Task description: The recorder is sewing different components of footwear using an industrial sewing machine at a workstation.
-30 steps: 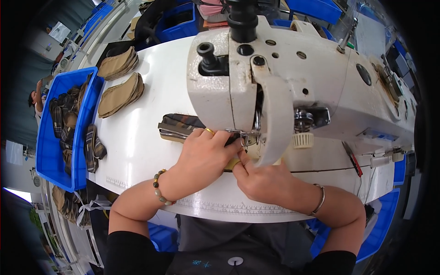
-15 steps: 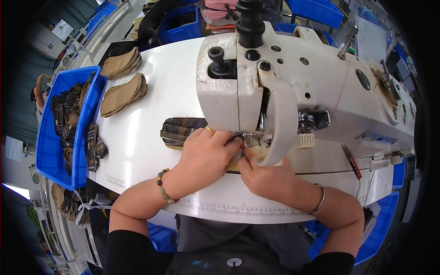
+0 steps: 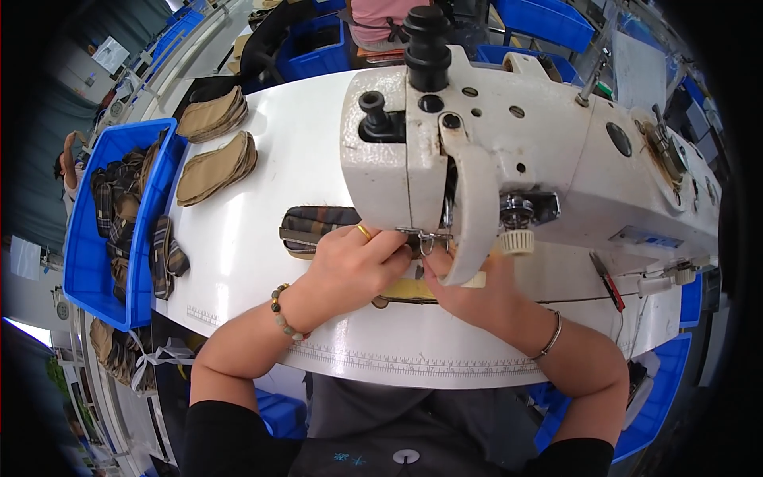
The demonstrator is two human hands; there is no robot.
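Observation:
A plaid fabric piece in dark and brown checks, with a zip-like strip along it, lies under the white sewing machine's head. My left hand is closed on its right part, fingertips close to the metal presser foot. My right hand is at the other side of the foot, thumb and finger drawn together. The white curved lever covers part of that hand, and what it grips is hidden. Below the foot, a yellow strip shows between my hands.
Two stacks of tan fabric pieces lie at the table's left. Beside them stands a blue bin of plaid pieces, with a loose plaid piece against it. Red-handled snips lie at right. A printed ruler follows the front edge.
My hands have drawn slightly apart below the presser foot, so more of the yellow strip shows. The right hand's back is blurred by motion. The plaid piece has barely moved.

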